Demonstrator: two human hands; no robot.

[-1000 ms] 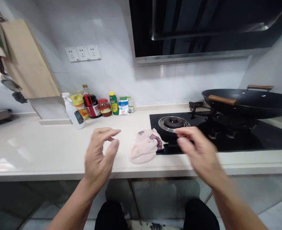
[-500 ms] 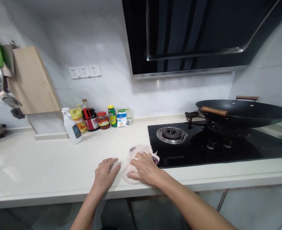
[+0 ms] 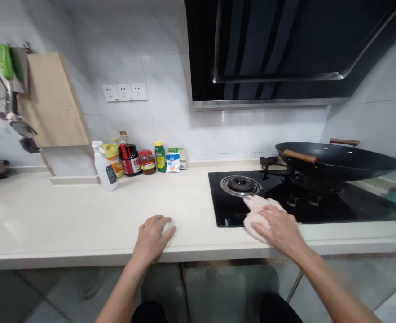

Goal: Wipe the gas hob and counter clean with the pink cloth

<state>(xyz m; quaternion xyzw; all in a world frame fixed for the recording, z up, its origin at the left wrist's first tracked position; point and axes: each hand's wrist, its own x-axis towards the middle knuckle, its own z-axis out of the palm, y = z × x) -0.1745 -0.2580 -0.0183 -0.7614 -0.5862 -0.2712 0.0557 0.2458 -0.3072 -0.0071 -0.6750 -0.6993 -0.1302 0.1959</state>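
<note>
A pale pink cloth (image 3: 258, 215) lies bunched under my right hand (image 3: 280, 229), whose fingers press and grip it. The cloth straddles the front edge of the black glass gas stove (image 3: 230, 211), partly on the glass and partly on the white counter (image 3: 198, 233). Its upper corner comes close to the left burner (image 3: 241, 185). My left hand (image 3: 153, 235) rests on the counter to the left of the stove, fingers apart and curved, with nothing in it.
A large black wok (image 3: 346, 161) with wooden handles sits on the right burner. Along the wall stand a white spray bottle (image 3: 106, 170), a dark sauce bottle (image 3: 130, 161), a red-lidded jar (image 3: 147, 162) and a green bottle (image 3: 160, 158). A range hood (image 3: 268, 54) hangs above.
My right hand has slid the cloth rightward, from the counter at the stove's left corner onto the stove's front edge. My left hand stays on the counter, and the view has shifted slightly.
</note>
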